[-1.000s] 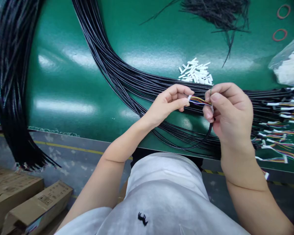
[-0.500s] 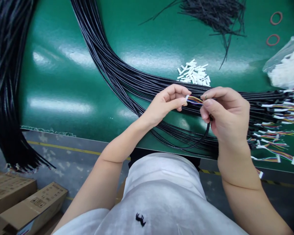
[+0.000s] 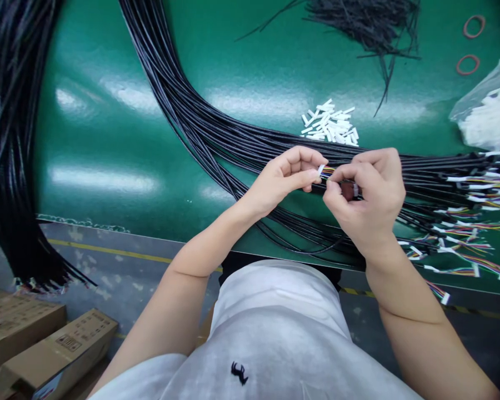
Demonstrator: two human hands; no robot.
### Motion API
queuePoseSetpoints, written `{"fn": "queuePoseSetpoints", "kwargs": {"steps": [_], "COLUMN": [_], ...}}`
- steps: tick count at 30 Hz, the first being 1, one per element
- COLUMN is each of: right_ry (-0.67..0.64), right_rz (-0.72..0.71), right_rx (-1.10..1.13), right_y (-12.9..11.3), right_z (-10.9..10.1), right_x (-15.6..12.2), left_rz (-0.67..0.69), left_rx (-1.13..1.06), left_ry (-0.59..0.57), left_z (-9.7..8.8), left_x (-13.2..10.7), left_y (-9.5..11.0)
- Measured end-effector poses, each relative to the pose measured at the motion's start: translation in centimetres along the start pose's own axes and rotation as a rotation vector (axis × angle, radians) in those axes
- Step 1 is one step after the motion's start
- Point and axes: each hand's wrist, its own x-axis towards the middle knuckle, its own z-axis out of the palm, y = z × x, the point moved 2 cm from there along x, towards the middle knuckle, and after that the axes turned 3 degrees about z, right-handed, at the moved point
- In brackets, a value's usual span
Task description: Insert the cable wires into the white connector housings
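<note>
A small white connector (image 3: 321,170) is pinched between the thumb and fingers of my left hand (image 3: 289,175). Short coloured wires (image 3: 327,171) run from it toward my right hand (image 3: 366,194), whose thumb and forefinger are closed on them close to the connector. The exact point of that pinch is hidden by the fingers. A little white piece (image 3: 355,190) shows by the curled fingers of my right hand. Beneath both hands lies a thick bundle of black cables (image 3: 233,128), with many white connectors and coloured wire ends (image 3: 479,261) at its right end.
White tubular pieces (image 3: 331,123) lie in a pile behind the cables. Farther back are thin black strips (image 3: 366,22), two reddish rings (image 3: 468,65) and a clear bag of white parts (image 3: 489,111). Another cable bundle (image 3: 12,139) hangs over the green table's (image 3: 100,166) front edge. Cartons (image 3: 54,355) stand below.
My right hand has moved left, its fingertips now near the connector, and its fingers have curled more. The black cable loop below that hand no longer shows. My left hand has barely shifted.
</note>
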Motion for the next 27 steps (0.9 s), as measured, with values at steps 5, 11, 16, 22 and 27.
{"fn": "queuePoseSetpoints", "kwargs": {"steps": [5,11,16,22,27], "right_ry": [0.016,0.006,-0.035,-0.101,-0.103], "right_rz": [-0.001,0.015,0.083,0.180,0.190], "right_rx": [-0.045,-0.066,-0.058,0.086,0.101], "right_y": [0.04,0.13,0.22,0.31,0.24], "right_z": [0.16,0.23,0.16,-0.10,0.06], "right_x": [-0.10,-0.12,-0.09,0.30,0.23], "left_rz": [0.010,0.054,0.092,0.071,0.024], "left_rx": [0.037,0.085,0.120,0.123,0.132], "left_ry": [0.010,-0.007,-0.025,-0.005,0.003], "left_z": [-0.05,-0.10,-0.09,0.07,0.12], "left_x": [-0.01,-0.01,-0.06,-0.15,-0.17], "left_y": [-0.05,0.06,0.24,0.41,0.40]}}
